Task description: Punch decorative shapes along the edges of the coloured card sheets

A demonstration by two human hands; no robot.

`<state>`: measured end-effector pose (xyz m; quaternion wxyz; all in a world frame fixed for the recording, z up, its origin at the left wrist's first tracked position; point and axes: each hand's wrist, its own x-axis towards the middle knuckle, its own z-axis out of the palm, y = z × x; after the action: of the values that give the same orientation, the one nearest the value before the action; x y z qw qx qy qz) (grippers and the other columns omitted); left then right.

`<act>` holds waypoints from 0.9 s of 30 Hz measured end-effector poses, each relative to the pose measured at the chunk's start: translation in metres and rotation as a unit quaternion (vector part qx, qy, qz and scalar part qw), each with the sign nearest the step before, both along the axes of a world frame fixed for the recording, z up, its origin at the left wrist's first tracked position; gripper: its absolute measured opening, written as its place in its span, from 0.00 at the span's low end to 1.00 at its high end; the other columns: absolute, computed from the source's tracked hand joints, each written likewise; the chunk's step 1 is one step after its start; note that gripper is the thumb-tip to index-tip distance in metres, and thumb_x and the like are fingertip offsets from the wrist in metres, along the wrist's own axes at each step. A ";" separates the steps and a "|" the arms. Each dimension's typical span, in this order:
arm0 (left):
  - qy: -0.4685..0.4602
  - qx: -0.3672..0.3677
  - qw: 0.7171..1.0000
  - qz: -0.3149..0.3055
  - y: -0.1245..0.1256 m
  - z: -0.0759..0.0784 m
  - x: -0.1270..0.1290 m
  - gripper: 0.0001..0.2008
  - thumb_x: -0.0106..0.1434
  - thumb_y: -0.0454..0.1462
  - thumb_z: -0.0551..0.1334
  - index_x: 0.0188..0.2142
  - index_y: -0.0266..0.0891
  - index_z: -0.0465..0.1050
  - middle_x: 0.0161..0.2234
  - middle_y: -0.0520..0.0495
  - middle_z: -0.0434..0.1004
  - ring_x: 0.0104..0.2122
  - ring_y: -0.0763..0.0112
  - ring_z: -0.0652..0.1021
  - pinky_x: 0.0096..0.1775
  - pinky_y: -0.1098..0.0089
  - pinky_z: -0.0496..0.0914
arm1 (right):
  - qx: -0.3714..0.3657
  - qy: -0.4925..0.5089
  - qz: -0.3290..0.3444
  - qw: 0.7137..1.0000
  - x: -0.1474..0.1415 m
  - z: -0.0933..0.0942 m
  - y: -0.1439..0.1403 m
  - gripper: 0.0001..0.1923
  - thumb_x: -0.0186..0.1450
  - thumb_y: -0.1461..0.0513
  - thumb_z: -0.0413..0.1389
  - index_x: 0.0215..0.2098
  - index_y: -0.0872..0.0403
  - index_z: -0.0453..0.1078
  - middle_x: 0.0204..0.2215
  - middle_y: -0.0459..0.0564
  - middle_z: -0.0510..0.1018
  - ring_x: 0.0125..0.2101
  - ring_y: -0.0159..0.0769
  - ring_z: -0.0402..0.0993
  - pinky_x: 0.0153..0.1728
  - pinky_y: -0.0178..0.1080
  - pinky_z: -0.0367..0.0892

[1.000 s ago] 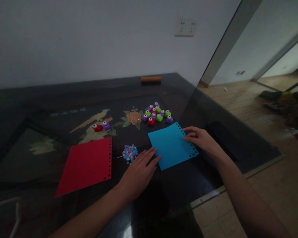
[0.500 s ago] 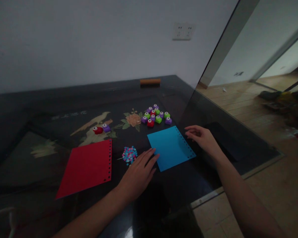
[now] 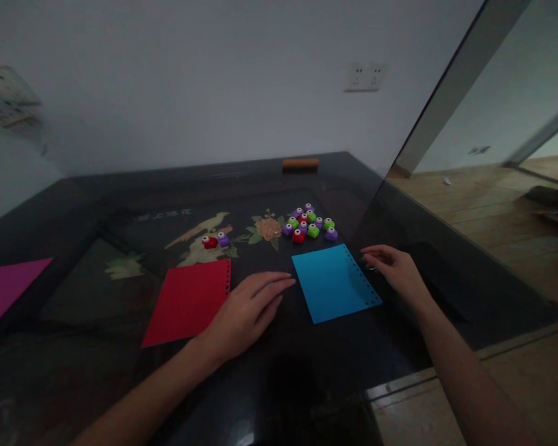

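Note:
My left hand is over the table between two punched sheets, fingers stretched out, with nothing in it. Its back overlaps the right edge of the red sheet, and its fingertips point at the left edge of the blue sheet. The little heap of pink and blue confetti is now hidden behind this hand. To the right of the blue sheet hovers my right hand, loosely curved, thumb and forefinger apart. A small shiny spot shows by its thumb; I cannot make out what it is.
Several small eyed toys in purple, green and red cluster behind the blue sheet. Behind the red sheet sit a red toy and a purple toy. A brown roll lies near the wall, and a magenta sheet at far left.
The view has swung left, bringing the magenta sheet in. My left hand has shifted left from the blue sheet's edge and now covers the confetti. My right hand stays beside the blue sheet.

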<state>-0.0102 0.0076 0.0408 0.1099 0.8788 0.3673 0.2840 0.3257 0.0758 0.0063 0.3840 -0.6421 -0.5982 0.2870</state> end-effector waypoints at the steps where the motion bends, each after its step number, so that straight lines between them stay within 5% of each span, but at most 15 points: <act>1: -0.002 0.000 1.000 0.017 0.004 0.003 -0.014 0.17 0.68 0.33 0.50 0.55 0.42 0.63 0.53 0.44 0.71 0.52 0.67 0.72 0.51 0.63 0.69 | -0.002 -0.005 0.001 1.000 0.000 0.000 0.000 0.17 0.55 0.53 0.58 0.37 0.56 0.74 0.30 0.53 0.79 0.28 0.39 0.74 0.31 0.42 0.68; 7: 0.010 0.027 0.967 0.254 0.032 -0.013 -0.125 0.14 0.66 0.37 0.51 0.48 0.39 0.69 0.47 0.42 0.74 0.49 0.60 0.73 0.52 0.58 0.67 | 0.004 -0.011 -0.002 1.000 0.000 0.000 0.001 0.18 0.54 0.52 0.58 0.37 0.55 0.74 0.28 0.52 0.79 0.29 0.41 0.76 0.33 0.43 0.70; 11: -0.006 -0.011 0.942 0.335 0.041 -0.027 -0.172 0.13 0.63 0.40 0.52 0.40 0.39 0.72 0.41 0.43 0.76 0.42 0.60 0.76 0.46 0.60 0.70 | 0.007 -0.013 -0.011 1.000 0.002 -0.003 0.003 0.17 0.53 0.52 0.59 0.35 0.54 0.75 0.28 0.52 0.80 0.28 0.42 0.76 0.31 0.43 0.71; 16: -0.001 -0.055 0.949 0.310 0.042 -0.024 -0.175 0.13 0.62 0.41 0.52 0.38 0.39 0.73 0.39 0.42 0.76 0.41 0.60 0.76 0.45 0.60 0.70 | 0.035 -0.014 -0.041 0.998 0.002 -0.008 0.005 0.16 0.55 0.51 0.58 0.35 0.53 0.74 0.29 0.52 0.80 0.30 0.43 0.77 0.33 0.43 0.72; 20: 0.004 -0.055 0.960 0.275 0.040 -0.019 -0.170 0.13 0.62 0.40 0.52 0.38 0.39 0.73 0.40 0.42 0.76 0.43 0.60 0.75 0.47 0.59 0.68 | 0.077 -0.070 -0.041 0.994 -0.018 0.007 -0.002 0.15 0.57 0.52 0.56 0.36 0.53 0.74 0.32 0.52 0.80 0.34 0.44 0.77 0.38 0.45 0.70; 27: 0.013 -0.100 0.962 0.255 0.037 -0.021 -0.172 0.15 0.63 0.42 0.52 0.43 0.39 0.72 0.43 0.42 0.77 0.44 0.60 0.76 0.47 0.57 0.69 | 0.161 -0.102 0.156 0.969 -0.109 0.066 0.004 0.11 0.61 0.57 0.55 0.37 0.53 0.75 0.36 0.52 0.80 0.36 0.41 0.76 0.38 0.43 0.70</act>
<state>-0.1824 0.0443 0.0196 0.1162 0.7445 0.6069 0.2526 0.2167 0.0793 0.0727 0.3695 -0.4964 -0.7655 0.1764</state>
